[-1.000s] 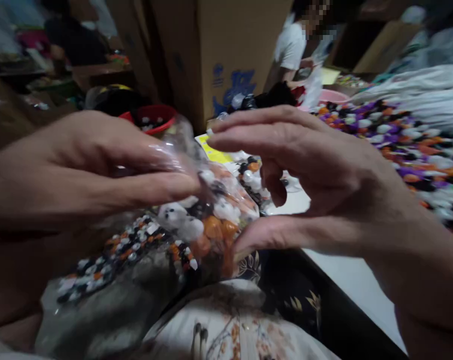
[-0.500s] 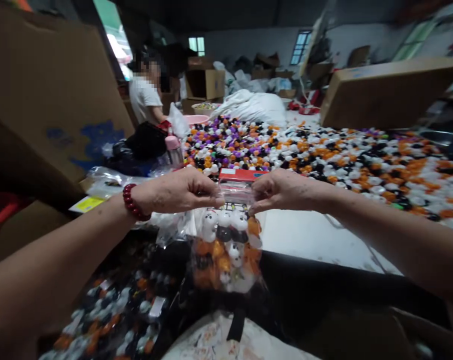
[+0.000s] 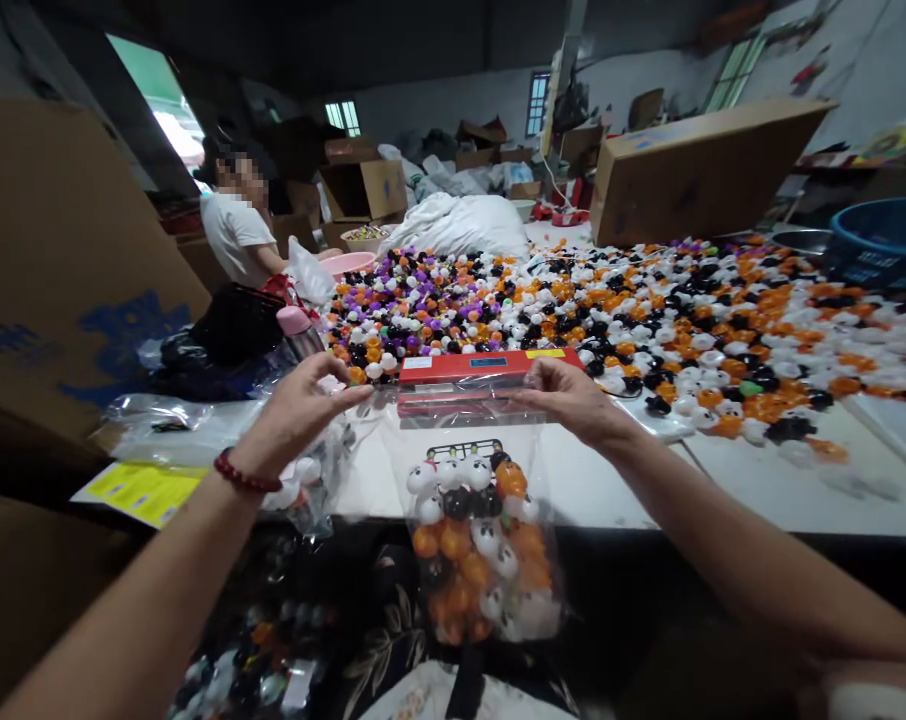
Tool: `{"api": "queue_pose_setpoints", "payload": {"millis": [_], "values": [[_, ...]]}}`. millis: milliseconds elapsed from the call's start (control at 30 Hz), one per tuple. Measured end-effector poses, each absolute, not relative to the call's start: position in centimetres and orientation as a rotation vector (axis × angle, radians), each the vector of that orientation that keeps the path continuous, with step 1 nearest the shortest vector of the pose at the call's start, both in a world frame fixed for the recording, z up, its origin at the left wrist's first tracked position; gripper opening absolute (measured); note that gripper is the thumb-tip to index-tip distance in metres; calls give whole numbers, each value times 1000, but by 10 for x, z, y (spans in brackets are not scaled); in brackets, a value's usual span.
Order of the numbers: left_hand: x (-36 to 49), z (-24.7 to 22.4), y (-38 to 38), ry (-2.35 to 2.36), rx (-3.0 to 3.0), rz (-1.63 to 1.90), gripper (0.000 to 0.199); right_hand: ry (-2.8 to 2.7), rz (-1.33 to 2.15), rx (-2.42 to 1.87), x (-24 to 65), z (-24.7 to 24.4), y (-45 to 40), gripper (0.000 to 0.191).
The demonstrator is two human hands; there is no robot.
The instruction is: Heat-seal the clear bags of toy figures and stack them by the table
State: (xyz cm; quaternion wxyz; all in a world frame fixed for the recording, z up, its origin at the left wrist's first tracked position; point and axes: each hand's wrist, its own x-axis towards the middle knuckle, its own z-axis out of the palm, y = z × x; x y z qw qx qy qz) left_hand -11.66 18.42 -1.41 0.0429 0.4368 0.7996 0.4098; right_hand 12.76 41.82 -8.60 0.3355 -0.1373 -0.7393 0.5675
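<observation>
A clear bag (image 3: pixel 487 540) of white, orange and black toy pieces hangs at the table's front edge, its top at a red sealing machine (image 3: pixel 490 370). My right hand (image 3: pixel 569 400) pinches the bag's top right corner, by the machine's front. To the left, my left hand (image 3: pixel 303 405) has its thumb and index finger apart, away from the bag, with nothing seen between them. A red bead bracelet (image 3: pixel 244 473) is on my left wrist.
Many small toy pieces (image 3: pixel 648 310) cover the table behind. Left are a pink-capped bottle (image 3: pixel 297 330), plastic bags and a yellow-marked sheet (image 3: pixel 149 490). A cardboard box (image 3: pixel 693 185) and blue tub (image 3: pixel 884 240) stand right. A person in white (image 3: pixel 235 230) sits back left.
My left hand has let go of the bag's top and moved left. The bag's top now lies at the red machine, and the view has shifted right.
</observation>
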Motion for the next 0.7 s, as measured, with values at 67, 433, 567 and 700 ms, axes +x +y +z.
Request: {"api": "queue_pose_setpoints", "payload": {"millis": [67, 433, 567, 700], "values": [[-109, -47, 182, 2364, 1012, 1575, 65, -1673, 1608, -362, 122, -104, 417, 46], [-77, -134, 252, 1706, 744, 1370, 48, -1191, 1805, -583, 122, -137, 412, 62], [-81, -146, 274, 1661, 648, 1548, 46, -1348, 1952, -762, 125, -164, 416, 49], [-89, -165, 296, 1597, 560, 1666, 45, -1142, 1946, -798, 118, -190, 429, 46]]}}
